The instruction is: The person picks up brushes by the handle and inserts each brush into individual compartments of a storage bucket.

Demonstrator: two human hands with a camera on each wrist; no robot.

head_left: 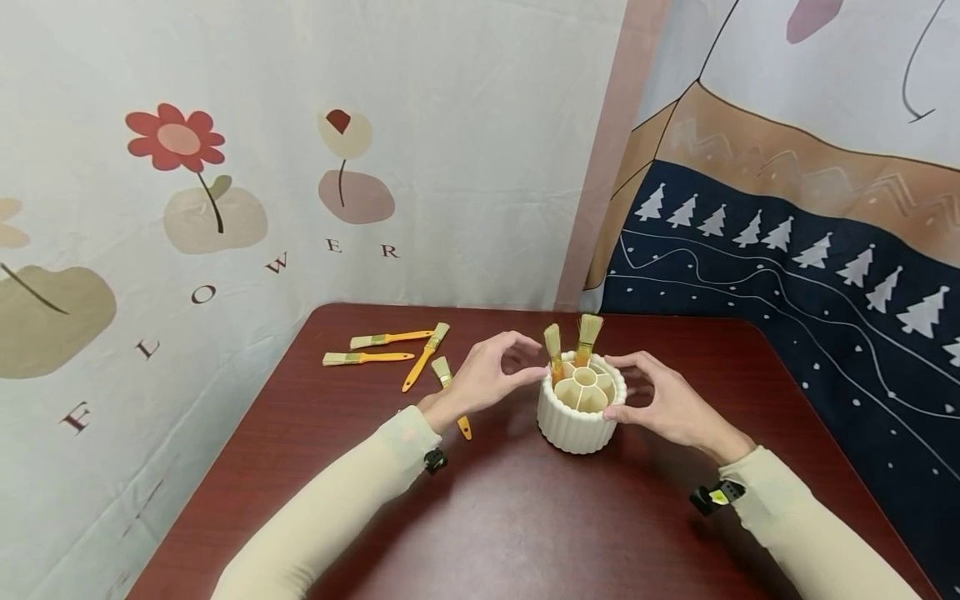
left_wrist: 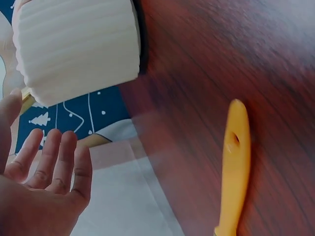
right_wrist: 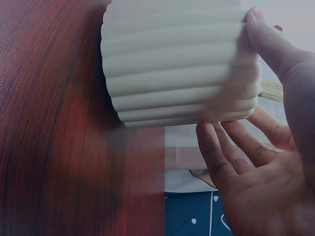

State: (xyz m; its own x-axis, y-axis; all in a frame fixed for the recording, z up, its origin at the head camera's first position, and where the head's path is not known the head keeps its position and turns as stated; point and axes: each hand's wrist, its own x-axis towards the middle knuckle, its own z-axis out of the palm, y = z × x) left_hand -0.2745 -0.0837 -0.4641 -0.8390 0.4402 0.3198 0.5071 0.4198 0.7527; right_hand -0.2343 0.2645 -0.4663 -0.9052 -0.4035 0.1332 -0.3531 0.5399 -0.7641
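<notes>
White holder well inside tabletop edges, right fingers gripping rim; left fingers spread alongside.

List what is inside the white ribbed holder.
Two brushes stand inside the white ribbed holder, bristles up, toward its left and far sides. The holder covers the lower ends of their handles, so how deep they reach cannot be seen.
</notes>
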